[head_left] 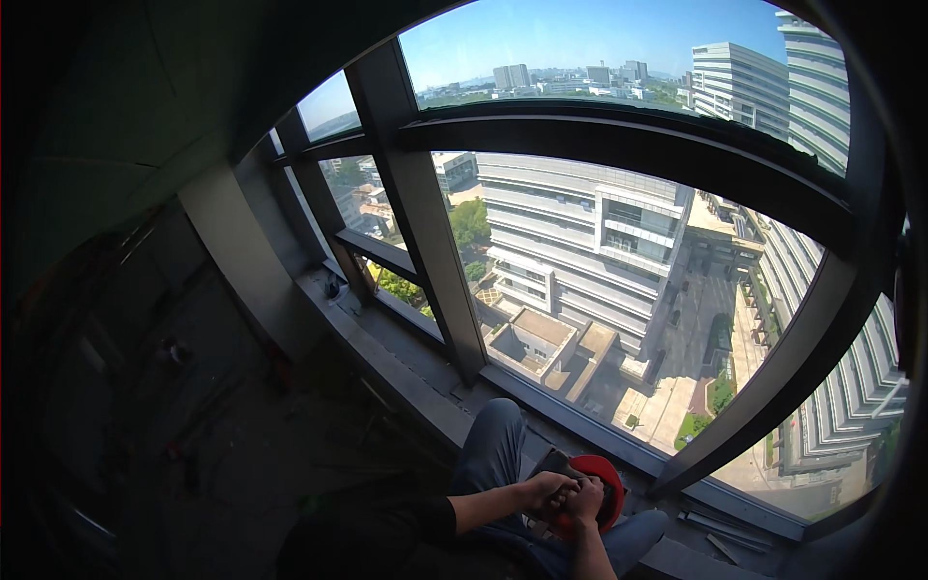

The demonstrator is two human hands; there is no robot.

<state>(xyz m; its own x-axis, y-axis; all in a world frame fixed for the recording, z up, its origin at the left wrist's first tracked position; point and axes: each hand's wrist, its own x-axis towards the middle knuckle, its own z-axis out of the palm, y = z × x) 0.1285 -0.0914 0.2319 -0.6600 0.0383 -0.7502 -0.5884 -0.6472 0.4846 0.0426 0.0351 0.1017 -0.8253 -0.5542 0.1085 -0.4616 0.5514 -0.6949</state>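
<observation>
Sitting beside the tall window frame point(425, 242), I have both hands brought together over the red hard hat point(601, 491) that rests in my lap, just inside the low sill of that frame. My left hand point(546, 491) comes in from the left on a bare forearm below a dark sleeve point(387, 527), and its fingers point(561, 501) are curled in, closed around something small at the near edge of the hat; what exactly is pinched there is too small to tell. My right hand point(587, 501) rises from the lower edge and meets the left one, knuckle to knuckle, its fingers bent tight as well and lying against the hat's rim. Neither hand is spread; both sets of fingers are drawn together and touch one another over the hat.

The hat shows as a red curve behind and to the right of my hands, with its dark inside turned up toward me. My knee in grey trousers point(493, 440) stands up just left of the hat, between it and the concrete ledge point(406, 372) that runs along the foot of the window frame. Loose metal strips point(720, 530) lie on the sill to the right of the hat, near the slanted frame member. Beyond the glass, far below the frame, stand pale office blocks point(580, 242) and a paved yard.
</observation>
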